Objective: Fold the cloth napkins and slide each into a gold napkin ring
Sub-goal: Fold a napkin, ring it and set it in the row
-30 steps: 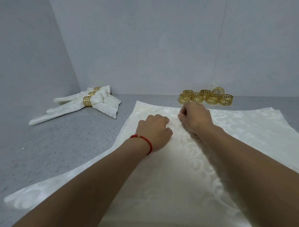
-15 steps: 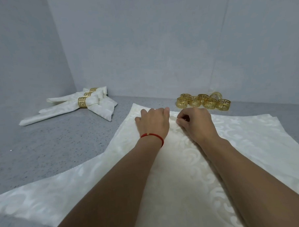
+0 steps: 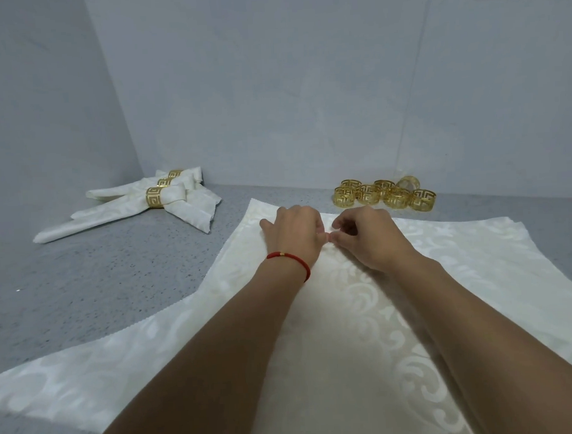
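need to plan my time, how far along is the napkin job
Done: three folded cream napkins lie at the back left, each in a gold ring. In hand: the left hand and right hand work the far edge of the top flat cream damask napkin; the right hand pinches it. Left: this stack of flat napkins, plus about seven loose gold fretwork rings unused at the back.
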